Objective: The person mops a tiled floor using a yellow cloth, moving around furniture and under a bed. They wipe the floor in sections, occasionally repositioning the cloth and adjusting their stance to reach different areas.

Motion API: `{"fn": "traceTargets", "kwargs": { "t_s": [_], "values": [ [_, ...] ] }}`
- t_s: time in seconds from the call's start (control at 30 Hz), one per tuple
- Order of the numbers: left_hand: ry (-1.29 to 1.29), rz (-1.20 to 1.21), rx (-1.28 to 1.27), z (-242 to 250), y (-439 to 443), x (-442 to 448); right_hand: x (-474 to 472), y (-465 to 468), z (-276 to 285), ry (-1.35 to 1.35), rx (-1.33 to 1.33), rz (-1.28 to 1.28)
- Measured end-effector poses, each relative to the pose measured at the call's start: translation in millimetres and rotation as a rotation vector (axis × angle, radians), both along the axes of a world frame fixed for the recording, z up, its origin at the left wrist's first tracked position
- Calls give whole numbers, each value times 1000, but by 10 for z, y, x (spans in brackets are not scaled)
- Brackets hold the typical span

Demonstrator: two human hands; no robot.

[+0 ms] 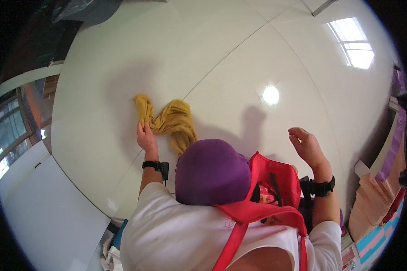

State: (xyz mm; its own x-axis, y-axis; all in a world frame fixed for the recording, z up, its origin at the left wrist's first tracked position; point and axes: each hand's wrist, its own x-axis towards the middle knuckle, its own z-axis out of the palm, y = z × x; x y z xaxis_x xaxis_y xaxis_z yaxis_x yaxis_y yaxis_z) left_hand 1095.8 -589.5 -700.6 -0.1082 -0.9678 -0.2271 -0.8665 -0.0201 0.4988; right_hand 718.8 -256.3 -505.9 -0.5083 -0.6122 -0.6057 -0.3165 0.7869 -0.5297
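Note:
A crumpled mustard-yellow cloth (178, 117) lies on the glossy pale tiled floor (224, 78), ahead of my purple-clad bent knee. My left hand (146, 137) grips the cloth at its near left part, fingers closed on the fabric. Over the floor to the right, my right hand (303, 144) is raised with curled fingers and holds nothing. Both wrists wear black straps with small devices. A red apron (278, 179) hangs at my front over a white shirt.
A white panel (51, 210) stands at lower left, with a window beyond it. Peach cloth (373, 203) and purple ribbon lie over things along the right edge. A metal leg (322, 7) touches the floor at top right, and a grey object (95, 12) is at top left.

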Motion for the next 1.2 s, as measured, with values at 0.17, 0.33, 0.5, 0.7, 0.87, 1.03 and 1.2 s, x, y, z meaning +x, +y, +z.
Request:
{"fn": "traceTargets", "kwargs": {
  "t_s": [0.17, 0.33, 0.5, 0.7, 0.87, 1.03, 1.2],
  "values": [
    [-244, -79, -301, -631, 80, -206, -59, -192, -99, 108, -115, 99],
    [-98, -412, -395, -756, -72, -1446, 30, -67, -165, 69, -53, 58],
    [116, -784, -462, -531, 162, -2746, 124, 241, -170, 92, 4, -9],
    [249, -1207, -449, -545, 1008, -3899, 342, 645, -171, 28, 115, -288],
    [342, -1695, -363, -503, 1724, -4035, 539, 725, -166, -5, 89, -376],
    [468, -2006, -334, -456, 1995, -3517, 590, 634, -266, -1, 127, -335],
    [663, -1894, -10, -374, 1941, -3154, 458, 478, -551, 66, 45, -173]
  ]
}}
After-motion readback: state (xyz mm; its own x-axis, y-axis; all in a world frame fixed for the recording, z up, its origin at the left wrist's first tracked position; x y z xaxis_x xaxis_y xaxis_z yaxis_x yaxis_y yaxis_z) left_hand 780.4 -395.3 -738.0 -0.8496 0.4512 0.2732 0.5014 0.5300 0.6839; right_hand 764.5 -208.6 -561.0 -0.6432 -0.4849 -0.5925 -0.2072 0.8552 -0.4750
